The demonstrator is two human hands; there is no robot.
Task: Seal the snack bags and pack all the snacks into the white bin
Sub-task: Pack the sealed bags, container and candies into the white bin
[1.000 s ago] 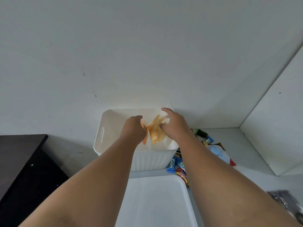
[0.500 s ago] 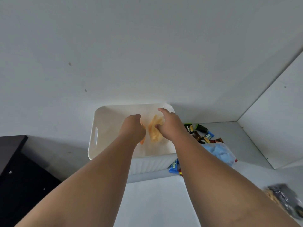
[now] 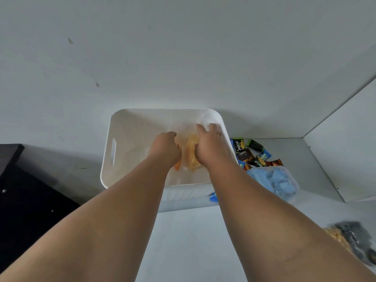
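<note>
Snack bag: a clear snack bag (image 3: 191,157) of pale orange chips sits low inside the white bin (image 3: 126,127), right of the bin's middle, between the two hands.
Left hand: the left hand (image 3: 165,148) is down in the bin at the bag's left side. Its fingers are curled onto that edge and its fingertips are hidden behind the knuckles. A strip of orange shows just under the wrist.
Right hand: the right hand (image 3: 209,147) grips the bag's right side, the thumb against the chips and the fingers reaching forward over crumpled clear plastic near the bin's far right corner.
Bin: it stands against the wall (image 3: 183,58), with a slot handle in its left side and ribbing on its near face.
Surface: a white tabletop (image 3: 193,241) runs from the bin towards the viewer.
Room: the wall is plain and pale with a few small marks. A white side panel (image 3: 345,149) closes the right side, and dark furniture (image 3: 24,196) stands to the left, lower than the table.
Loose snacks: small wrapped snacks (image 3: 252,153) in black, green, blue and brown lie just right of the bin, and a blue packet (image 3: 213,197) peeks out at its near right corner.
Other bags: a clear bag of blue pieces (image 3: 278,180) lies near the right forearm. A blurred bag (image 3: 350,239) with yellow and dark contents sits at the lower right.
In the way: both forearms cross the bin's near rim and hide part of its floor.
</note>
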